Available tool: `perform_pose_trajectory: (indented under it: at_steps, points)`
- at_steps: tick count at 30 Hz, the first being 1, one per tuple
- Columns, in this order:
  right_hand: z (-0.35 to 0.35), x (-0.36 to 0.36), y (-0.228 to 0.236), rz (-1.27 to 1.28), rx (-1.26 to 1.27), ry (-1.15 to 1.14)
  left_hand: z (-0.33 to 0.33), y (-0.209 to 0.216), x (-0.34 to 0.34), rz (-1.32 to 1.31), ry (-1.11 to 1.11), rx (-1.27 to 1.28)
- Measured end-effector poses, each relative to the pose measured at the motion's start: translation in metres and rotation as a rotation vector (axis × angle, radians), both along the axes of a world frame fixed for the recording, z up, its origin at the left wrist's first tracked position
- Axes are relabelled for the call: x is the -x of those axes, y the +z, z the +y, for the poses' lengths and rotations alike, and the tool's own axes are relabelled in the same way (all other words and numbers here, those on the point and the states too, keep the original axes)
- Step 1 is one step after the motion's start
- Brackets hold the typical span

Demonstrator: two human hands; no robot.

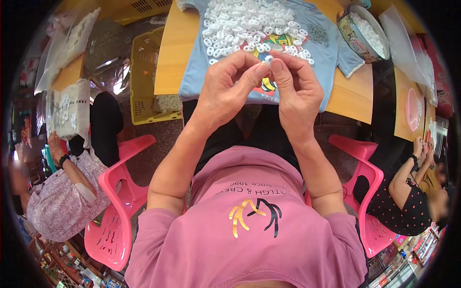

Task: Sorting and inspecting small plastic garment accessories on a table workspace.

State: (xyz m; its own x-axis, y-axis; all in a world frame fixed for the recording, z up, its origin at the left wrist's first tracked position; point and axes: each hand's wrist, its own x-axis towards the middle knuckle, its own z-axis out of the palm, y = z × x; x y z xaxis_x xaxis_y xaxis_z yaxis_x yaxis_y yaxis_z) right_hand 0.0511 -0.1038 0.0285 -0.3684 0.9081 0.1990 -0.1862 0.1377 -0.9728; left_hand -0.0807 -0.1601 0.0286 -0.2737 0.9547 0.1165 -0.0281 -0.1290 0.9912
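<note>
A small white piece held at the fingertips

It is pinched over a blue shirt by the left hand and the right hand, each grip nearly closed on it. Many white pieces are heaped on the shirt, which is spread over the yellow surface.

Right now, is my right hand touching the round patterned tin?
Apart. The head view shows it: a stretch of light-blue shirt is plainly visible between your right hand and the round patterned tin.
</note>
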Motion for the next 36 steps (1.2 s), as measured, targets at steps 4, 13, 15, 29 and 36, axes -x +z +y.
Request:
perform_pose_trajectory:
  at_steps: [4,13,15,29,36]
  points:
    - [-0.002,0.001,0.0,0.027,-0.055,-0.042,0.0,0.007,-0.006,-0.094,0.007,-0.003]
    - [0.005,-0.002,0.0,-0.021,-0.065,0.003,0.006,-0.005,-0.003,-0.133,-0.02,-0.018]
    - [0.006,-0.003,0.0,-0.022,0.055,0.018,0.006,-0.011,-0.002,-0.07,-0.016,0.007]
    - [-0.019,0.002,0.005,0.327,0.411,0.317,-0.008,-0.031,-0.011,-0.133,-0.114,-0.328]
    - [-0.039,0.008,-0.003,0.378,0.471,0.368,-0.025,-0.036,-0.011,-0.155,0.006,-0.411]
